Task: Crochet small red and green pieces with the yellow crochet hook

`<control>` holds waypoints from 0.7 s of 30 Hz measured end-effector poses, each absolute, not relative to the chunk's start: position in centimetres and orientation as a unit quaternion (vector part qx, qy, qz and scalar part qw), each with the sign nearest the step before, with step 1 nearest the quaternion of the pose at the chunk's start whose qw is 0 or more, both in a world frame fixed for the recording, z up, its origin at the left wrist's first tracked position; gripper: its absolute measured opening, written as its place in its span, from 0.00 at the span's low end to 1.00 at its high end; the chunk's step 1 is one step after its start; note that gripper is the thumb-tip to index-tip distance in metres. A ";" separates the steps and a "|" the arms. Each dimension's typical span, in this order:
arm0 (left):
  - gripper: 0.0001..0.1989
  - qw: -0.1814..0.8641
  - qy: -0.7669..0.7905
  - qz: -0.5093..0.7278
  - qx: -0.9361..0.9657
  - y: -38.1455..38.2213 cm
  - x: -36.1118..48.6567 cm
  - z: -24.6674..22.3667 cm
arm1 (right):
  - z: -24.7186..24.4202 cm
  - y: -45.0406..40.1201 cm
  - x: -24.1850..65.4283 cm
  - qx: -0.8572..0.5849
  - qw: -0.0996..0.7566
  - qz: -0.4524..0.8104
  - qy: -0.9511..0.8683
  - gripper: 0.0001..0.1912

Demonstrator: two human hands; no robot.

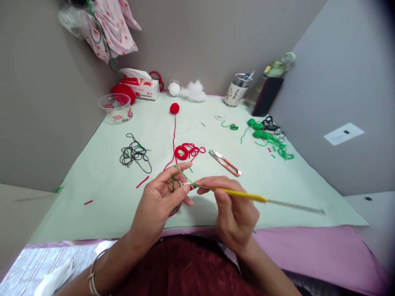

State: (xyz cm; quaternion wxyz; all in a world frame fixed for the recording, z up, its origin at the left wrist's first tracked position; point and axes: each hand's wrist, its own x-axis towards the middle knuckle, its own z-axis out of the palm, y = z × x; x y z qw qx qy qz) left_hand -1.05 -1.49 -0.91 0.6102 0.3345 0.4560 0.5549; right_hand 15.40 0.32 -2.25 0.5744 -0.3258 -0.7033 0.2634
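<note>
Between the thumb and fingers of my left hand (163, 195) is a small crochet piece (186, 186) in white, red and green, partly covered by the fingers. Green yarn (184, 174) runs from the raised left index finger down to the work. My right hand (236, 207) grips a crochet hook (240, 194) by its yellow handle. Its thin metal tip meets the piece at the left fingertips, while the other metal end points out to the right. Below the left fingers hangs a red and green edge (175, 210), mostly hidden.
Beyond my hands lie a red yarn coil (182, 152), orange-handled thread snips (226, 163) and tangled black cord (135, 155). Green yarn (259, 133) is heaped at right near a leaning phone (268, 96). A clear tub (117, 111), tissue pack (140, 87) and pen holder (237, 91) stand along the back.
</note>
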 end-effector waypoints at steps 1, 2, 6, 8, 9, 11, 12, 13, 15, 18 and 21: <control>0.18 0.603 0.458 0.560 0.337 -1.6 -0.9 -1.0 | -2.4 0.2 15.3 -0.310 0.568 0.218 -0.730 0.13; 0.19 0.600 0.455 0.567 0.334 -1.6 -0.7 -1.1 | -2.6 0.1 15.3 -0.298 0.559 0.172 -0.755 0.13; 0.24 0.673 0.398 0.560 0.272 -1.4 -0.5 -1.0 | -3.1 0.2 15.3 -0.295 0.511 0.046 -0.806 0.15; 0.22 0.724 0.369 0.537 0.224 -1.1 -0.7 -0.6 | -2.9 0.3 15.4 -0.310 0.539 0.099 -0.777 0.14; 0.20 0.739 0.360 0.531 0.205 -1.0 -0.8 -0.3 | -2.8 0.5 15.4 -0.316 0.563 0.153 -0.748 0.14; 0.18 0.745 0.352 0.535 0.188 -0.8 -1.0 0.0 | -2.4 0.7 15.3 -0.327 0.607 0.272 -0.672 0.13; 0.18 0.742 0.353 0.538 0.192 -0.8 -1.0 0.1 | -2.2 0.8 15.2 -0.329 0.619 0.316 -0.640 0.13; 0.18 0.737 0.354 0.539 0.201 -0.9 -1.0 0.1 | -2.0 0.9 15.1 -0.329 0.621 0.343 -0.623 0.13; 0.19 0.723 0.363 0.543 0.226 -1.0 -0.7 -0.1 | -1.9 1.1 14.9 -0.324 0.611 0.353 -0.631 0.11; 0.21 0.688 0.386 0.562 0.249 -1.2 -0.2 -0.5 | -2.1 0.9 14.8 -0.329 0.594 0.293 -0.673 0.11; 0.22 0.702 0.372 0.562 0.230 -1.1 0.1 -0.8 | -2.8 0.5 15.1 -0.339 0.562 0.170 -0.735 0.14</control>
